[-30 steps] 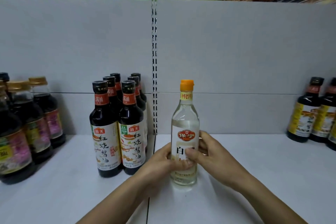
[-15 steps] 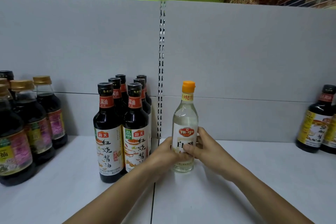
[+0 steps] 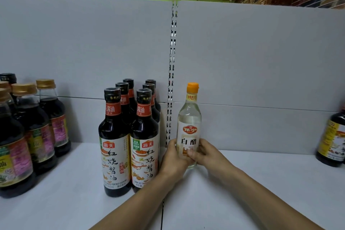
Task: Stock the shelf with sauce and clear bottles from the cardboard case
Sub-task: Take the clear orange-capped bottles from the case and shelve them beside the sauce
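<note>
A clear bottle (image 3: 189,117) with an orange cap and a white label stands upright on the white shelf (image 3: 261,183), near the back wall, just right of the slotted upright. My left hand (image 3: 172,158) grips its lower left side and my right hand (image 3: 207,155) grips its lower right side, fingers curled over the label. Right beside it on the left stand several dark sauce bottles (image 3: 143,140) with black caps and red neck bands, in two rows. The cardboard case is out of view.
Several dark bottles with gold caps (image 3: 33,129) fill the shelf's far left. Another dark bottle with a yellow label (image 3: 332,140) stands at the right edge. A grey back panel (image 3: 261,61) closes the shelf behind. Bare shelf lies between the clear bottle and the right-hand bottle.
Both hands have pushed the clear bottle away from me toward the back wall, and it now stands next to the rear sauce bottles. The view has shifted a little to the left.
</note>
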The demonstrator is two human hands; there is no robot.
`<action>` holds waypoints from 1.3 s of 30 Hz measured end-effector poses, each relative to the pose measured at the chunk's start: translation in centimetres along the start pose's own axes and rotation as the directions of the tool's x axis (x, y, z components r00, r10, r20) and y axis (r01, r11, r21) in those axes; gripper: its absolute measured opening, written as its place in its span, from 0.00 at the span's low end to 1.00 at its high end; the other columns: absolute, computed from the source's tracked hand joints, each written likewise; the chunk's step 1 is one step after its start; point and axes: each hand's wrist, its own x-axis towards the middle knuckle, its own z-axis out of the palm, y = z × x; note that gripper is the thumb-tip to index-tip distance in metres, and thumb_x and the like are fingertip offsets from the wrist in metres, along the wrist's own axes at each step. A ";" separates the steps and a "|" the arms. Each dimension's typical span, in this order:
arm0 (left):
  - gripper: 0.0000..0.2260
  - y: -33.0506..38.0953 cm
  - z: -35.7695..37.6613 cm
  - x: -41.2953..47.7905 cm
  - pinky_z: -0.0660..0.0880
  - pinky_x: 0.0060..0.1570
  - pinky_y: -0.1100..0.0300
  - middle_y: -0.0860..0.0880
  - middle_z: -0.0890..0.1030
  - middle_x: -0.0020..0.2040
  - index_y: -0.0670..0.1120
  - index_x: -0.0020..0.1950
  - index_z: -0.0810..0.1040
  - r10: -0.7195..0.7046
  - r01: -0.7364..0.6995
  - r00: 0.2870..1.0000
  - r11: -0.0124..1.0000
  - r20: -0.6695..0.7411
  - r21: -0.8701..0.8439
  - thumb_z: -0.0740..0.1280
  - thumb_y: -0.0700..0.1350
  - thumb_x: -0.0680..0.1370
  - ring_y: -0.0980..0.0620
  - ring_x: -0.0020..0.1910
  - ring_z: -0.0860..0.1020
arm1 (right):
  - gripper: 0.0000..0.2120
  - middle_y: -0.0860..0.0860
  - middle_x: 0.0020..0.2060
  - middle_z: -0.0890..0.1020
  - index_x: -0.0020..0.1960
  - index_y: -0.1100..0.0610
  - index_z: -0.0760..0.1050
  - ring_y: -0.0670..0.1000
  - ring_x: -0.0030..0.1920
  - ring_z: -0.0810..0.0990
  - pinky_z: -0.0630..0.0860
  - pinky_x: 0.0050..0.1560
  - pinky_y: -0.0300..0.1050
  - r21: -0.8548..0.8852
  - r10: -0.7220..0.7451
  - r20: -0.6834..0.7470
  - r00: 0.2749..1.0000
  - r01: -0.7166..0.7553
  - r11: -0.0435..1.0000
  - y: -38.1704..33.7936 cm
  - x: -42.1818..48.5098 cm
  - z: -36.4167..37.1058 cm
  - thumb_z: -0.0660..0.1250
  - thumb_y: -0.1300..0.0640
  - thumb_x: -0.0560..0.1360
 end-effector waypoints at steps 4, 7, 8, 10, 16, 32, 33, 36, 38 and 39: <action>0.29 -0.8 0.0 0.9 0.79 0.41 0.70 0.53 0.82 0.51 0.44 0.66 0.70 0.049 -0.049 0.999 0.998 0.004 0.036 0.77 0.29 0.70 0.60 0.48 0.82 | 0.17 0.46 0.59 0.84 0.66 0.52 0.73 0.43 0.60 0.82 0.79 0.61 0.39 -0.070 0.031 0.034 0.999 -0.028 0.997 0.7 0.6 -0.1 0.71 0.58 0.80; 0.32 -1.6 0.1 1.4 0.82 0.52 0.61 0.51 0.83 0.55 0.46 0.67 0.70 0.074 -0.072 0.997 0.993 -0.018 0.090 0.80 0.32 0.69 0.54 0.54 0.84 | 0.18 0.45 0.60 0.84 0.67 0.53 0.73 0.43 0.61 0.82 0.78 0.62 0.39 -0.093 0.025 0.042 0.999 -0.021 0.995 1.3 1.0 -0.3 0.71 0.56 0.79; 0.32 -1.8 0.1 1.6 0.83 0.55 0.57 0.51 0.84 0.56 0.49 0.67 0.70 0.081 -0.077 0.996 0.991 -0.031 0.108 0.80 0.34 0.69 0.52 0.56 0.84 | 0.18 0.46 0.60 0.84 0.68 0.53 0.73 0.43 0.61 0.82 0.78 0.64 0.42 -0.089 0.026 0.033 0.999 -0.023 0.996 1.4 1.2 -0.4 0.72 0.56 0.79; 0.32 -2.1 0.2 2.0 0.83 0.58 0.51 0.51 0.84 0.57 0.54 0.64 0.69 0.089 -0.083 0.995 0.987 -0.041 0.135 0.81 0.36 0.68 0.51 0.56 0.84 | 0.17 0.46 0.59 0.85 0.66 0.52 0.74 0.44 0.61 0.83 0.77 0.66 0.45 -0.076 0.020 0.026 0.999 -0.018 0.997 1.6 1.6 -0.6 0.72 0.56 0.79; 0.36 -2.7 0.6 2.6 0.81 0.57 0.52 0.53 0.82 0.59 0.53 0.70 0.66 0.153 -0.128 0.984 0.960 -0.088 0.249 0.80 0.43 0.67 0.53 0.56 0.82 | 0.16 0.47 0.59 0.85 0.66 0.53 0.75 0.45 0.62 0.83 0.77 0.66 0.45 -0.026 -0.009 0.035 0.999 0.010 1.000 2.5 2.4 -0.9 0.71 0.59 0.79; 0.33 -3.3 0.4 3.0 0.80 0.51 0.68 0.52 0.82 0.59 0.54 0.66 0.68 0.207 -0.180 0.974 0.954 -0.096 0.240 0.81 0.38 0.68 0.55 0.56 0.82 | 0.17 0.42 0.57 0.86 0.65 0.49 0.77 0.40 0.59 0.83 0.77 0.67 0.46 -0.092 -0.063 -0.062 0.996 0.057 0.994 3.0 2.1 -0.2 0.74 0.52 0.77; 0.35 -3.4 0.4 3.0 0.81 0.54 0.62 0.52 0.82 0.59 0.53 0.68 0.68 0.202 -0.175 0.975 0.956 -0.094 0.237 0.81 0.38 0.68 0.54 0.57 0.83 | 0.17 0.42 0.57 0.86 0.65 0.49 0.77 0.40 0.59 0.83 0.77 0.67 0.46 -0.097 -0.061 -0.064 0.996 0.055 0.994 3.0 2.1 -0.2 0.74 0.52 0.77; 0.37 -3.4 0.4 2.9 0.81 0.59 0.52 0.51 0.82 0.61 0.51 0.72 0.67 0.203 -0.177 0.975 0.954 -0.087 0.243 0.81 0.38 0.68 0.52 0.58 0.82 | 0.17 0.42 0.57 0.86 0.65 0.49 0.77 0.40 0.58 0.83 0.77 0.67 0.47 -0.106 -0.058 -0.068 0.996 0.051 0.993 3.0 2.0 -0.2 0.74 0.52 0.77; 0.39 -3.4 0.4 2.9 0.81 0.60 0.51 0.50 0.81 0.62 0.50 0.74 0.66 0.208 -0.181 0.974 0.950 -0.086 0.253 0.81 0.39 0.68 0.51 0.59 0.82 | 0.17 0.43 0.57 0.86 0.65 0.50 0.76 0.40 0.58 0.83 0.77 0.66 0.46 -0.108 -0.050 -0.061 0.997 0.043 0.993 2.9 2.1 -0.2 0.73 0.53 0.77; 0.39 -3.4 0.4 2.9 0.81 0.60 0.51 0.50 0.81 0.62 0.50 0.74 0.66 0.207 -0.178 0.975 0.949 -0.087 0.259 0.81 0.39 0.68 0.51 0.60 0.82 | 0.17 0.43 0.57 0.85 0.66 0.50 0.76 0.40 0.58 0.83 0.77 0.66 0.45 -0.110 -0.044 -0.056 0.997 0.037 0.993 2.8 2.1 -0.2 0.73 0.54 0.78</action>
